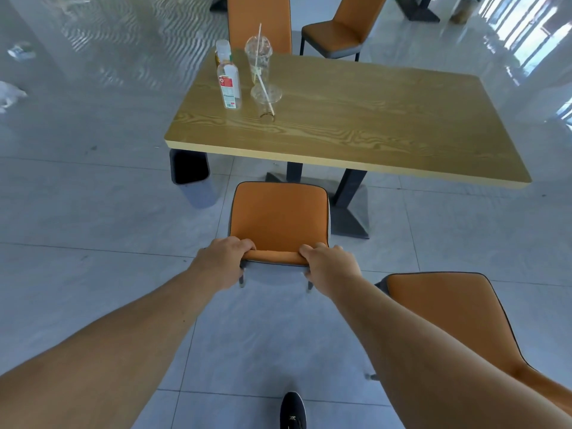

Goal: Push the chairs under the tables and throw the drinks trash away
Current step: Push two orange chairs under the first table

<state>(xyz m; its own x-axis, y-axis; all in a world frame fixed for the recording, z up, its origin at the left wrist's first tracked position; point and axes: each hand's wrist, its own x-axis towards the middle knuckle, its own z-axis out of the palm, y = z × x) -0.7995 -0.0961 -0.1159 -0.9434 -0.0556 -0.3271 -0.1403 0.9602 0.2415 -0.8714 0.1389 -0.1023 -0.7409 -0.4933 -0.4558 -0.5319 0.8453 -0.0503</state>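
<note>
An orange chair (pixel 278 218) stands just short of the near edge of the wooden table (pixel 387 131), its seat outside the tabletop. My left hand (pixel 226 258) and my right hand (pixel 328 267) both grip the top of its backrest. On the table's far left corner stand two plastic bottles (pixel 229 85), a lidded clear cup with a straw (pixel 258 57) and a lidless clear cup with a straw (pixel 266 102). A dark bin (pixel 192 178) sits on the floor under the table's near left corner.
A second orange chair (pixel 455 317) stands close at my right, beside my right forearm. Two more orange chairs (pixel 260 23) (pixel 343 29) are at the table's far side. Scraps of litter (pixel 20 51) lie on the tiled floor at far left. My shoe (pixel 292 411) is at the bottom.
</note>
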